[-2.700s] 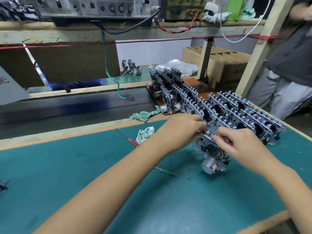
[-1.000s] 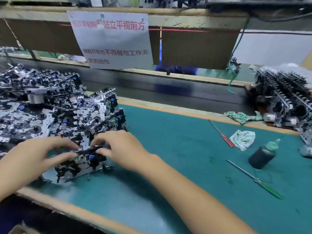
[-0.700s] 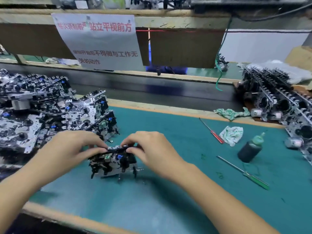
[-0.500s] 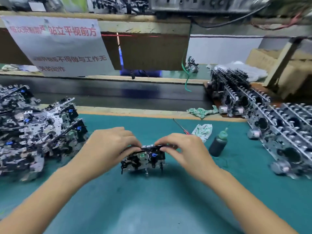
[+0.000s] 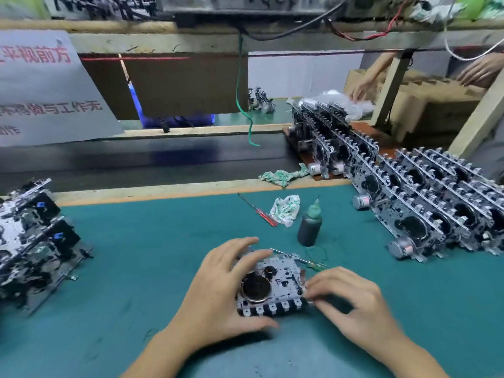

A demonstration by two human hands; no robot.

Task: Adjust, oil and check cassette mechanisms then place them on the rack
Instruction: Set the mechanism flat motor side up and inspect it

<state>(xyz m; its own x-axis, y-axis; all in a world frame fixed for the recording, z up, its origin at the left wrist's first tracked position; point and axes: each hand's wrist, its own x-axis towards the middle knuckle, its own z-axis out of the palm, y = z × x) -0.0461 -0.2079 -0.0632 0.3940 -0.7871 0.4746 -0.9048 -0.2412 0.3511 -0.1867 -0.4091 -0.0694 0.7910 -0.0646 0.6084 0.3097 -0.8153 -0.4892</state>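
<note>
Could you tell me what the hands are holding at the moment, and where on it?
One cassette mechanism: the left hand grips its left side, and the right hand pinches its right edge.

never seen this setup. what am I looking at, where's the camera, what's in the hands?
No robot here: a person works with bare hands, filmed by one wide-angle camera on their head, looking forward and down. The left hand grips a cassette mechanism lying on the green mat, flywheel side up; the right hand pinches its right edge. Just beyond stand a dark oil bottle, a red-handled screwdriver, a green-handled screwdriver and a rag. An unsorted pile of mechanisms sits left; rows of mechanisms standing on edge fill the right.
</note>
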